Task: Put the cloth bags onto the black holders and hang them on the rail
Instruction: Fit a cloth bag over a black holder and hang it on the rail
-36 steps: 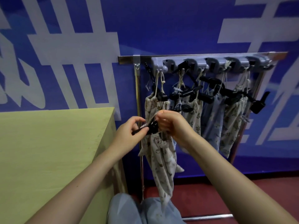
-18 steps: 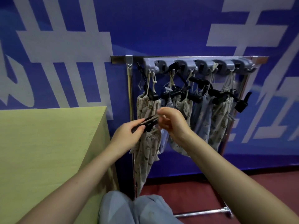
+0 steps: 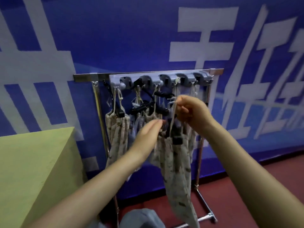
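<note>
Right hand: the right hand (image 3: 191, 112) is raised in front of the right half of the rail, fingers curled, pinching the pale drawstring (image 3: 173, 117) of a cloth bag near its top.
Held bag: the patterned cloth bag (image 3: 176, 170) hangs from that drawstring, well below the rail, its lower end trailing down toward the floor; it is motion-blurred.
Black holder: a black holder (image 3: 176, 139) sits at the gathered mouth of the held bag, just under the right hand.
Left hand: the left hand (image 3: 146, 135) reaches in from the lower left with its fingers straight and together, tips at the mouth of the held bag; whether they touch the cloth cannot be told through the blur, and it grips nothing.
Rail: the metal rail (image 3: 85, 77) runs along the top of a chrome stand against the blue wall, with a grey hook strip (image 3: 115, 80) fixed along it.
Hung bags: a bag at the rail's left end (image 3: 117, 129) hangs by its strings with a black holder at its neck; further bags and holders crowd the middle, too tangled to count.
Table: a yellow-green table (image 3: 32, 162) stands just beside the stand's left post.
</note>
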`<action>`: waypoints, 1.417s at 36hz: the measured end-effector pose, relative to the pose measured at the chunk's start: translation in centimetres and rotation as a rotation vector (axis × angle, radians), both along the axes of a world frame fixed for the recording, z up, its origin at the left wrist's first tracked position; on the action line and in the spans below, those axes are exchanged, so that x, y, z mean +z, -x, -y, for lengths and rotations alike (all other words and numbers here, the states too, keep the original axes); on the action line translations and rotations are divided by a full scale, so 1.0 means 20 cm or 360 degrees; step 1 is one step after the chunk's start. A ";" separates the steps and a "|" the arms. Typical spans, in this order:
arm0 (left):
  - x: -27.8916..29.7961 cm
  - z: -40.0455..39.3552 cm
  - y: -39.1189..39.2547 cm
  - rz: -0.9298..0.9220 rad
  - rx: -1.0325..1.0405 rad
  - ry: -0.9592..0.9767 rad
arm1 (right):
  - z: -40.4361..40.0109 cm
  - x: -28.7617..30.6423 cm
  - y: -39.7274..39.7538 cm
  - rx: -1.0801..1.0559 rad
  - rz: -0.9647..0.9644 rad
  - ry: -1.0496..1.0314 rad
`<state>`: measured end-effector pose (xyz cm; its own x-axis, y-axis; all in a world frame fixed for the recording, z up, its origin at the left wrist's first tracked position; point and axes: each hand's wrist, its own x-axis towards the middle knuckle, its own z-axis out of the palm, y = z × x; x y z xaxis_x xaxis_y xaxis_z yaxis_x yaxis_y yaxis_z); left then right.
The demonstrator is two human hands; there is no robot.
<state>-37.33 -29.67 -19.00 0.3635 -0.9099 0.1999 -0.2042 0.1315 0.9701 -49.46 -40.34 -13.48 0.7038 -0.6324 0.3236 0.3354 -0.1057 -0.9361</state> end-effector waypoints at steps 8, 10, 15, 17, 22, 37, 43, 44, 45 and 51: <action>0.36 0.40 0.37 0.0114 -0.0255 0.0131 | 0.21 0.26 0.45 0.0075 0.0468 0.0036; 0.40 0.51 0.46 0.0073 -0.0310 0.0091 | 0.28 0.31 0.53 0.0118 0.0523 0.0012; 0.48 0.79 0.62 -0.0450 -0.0601 -0.0195 | 0.46 0.36 0.64 0.0077 0.0460 0.0020; 0.53 0.89 0.67 -0.0631 -0.0684 -0.0285 | 0.56 0.37 0.69 0.0002 0.0472 -0.0023; 0.55 1.13 0.73 -0.0480 -0.0557 -0.0146 | 0.79 0.35 0.81 -0.0190 0.0383 -0.0010; 0.55 1.44 0.55 -0.0649 -0.0206 0.0014 | 1.15 0.26 0.60 -0.0411 0.0132 0.0194; 0.54 1.43 0.39 -0.0298 -0.0148 0.0189 | 1.25 0.19 0.45 -0.0626 -0.0269 0.0462; 0.54 1.41 0.38 -0.0312 -0.0186 0.0193 | 1.26 0.17 0.42 -0.0660 -0.0341 0.0539; 0.55 1.40 0.37 -0.0319 -0.0208 0.0192 | 1.27 0.16 0.38 -0.0690 -0.0381 0.0594; 0.53 1.40 0.33 -0.0218 -0.0149 0.0147 | 1.33 0.15 0.31 -0.0899 -0.0281 0.0669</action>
<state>-43.98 -57.66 -8.31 0.3075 -0.9212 0.2386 -0.0535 0.2336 0.9709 -55.73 -66.98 -10.51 0.3706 -0.7619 0.5311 -0.0290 -0.5811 -0.8133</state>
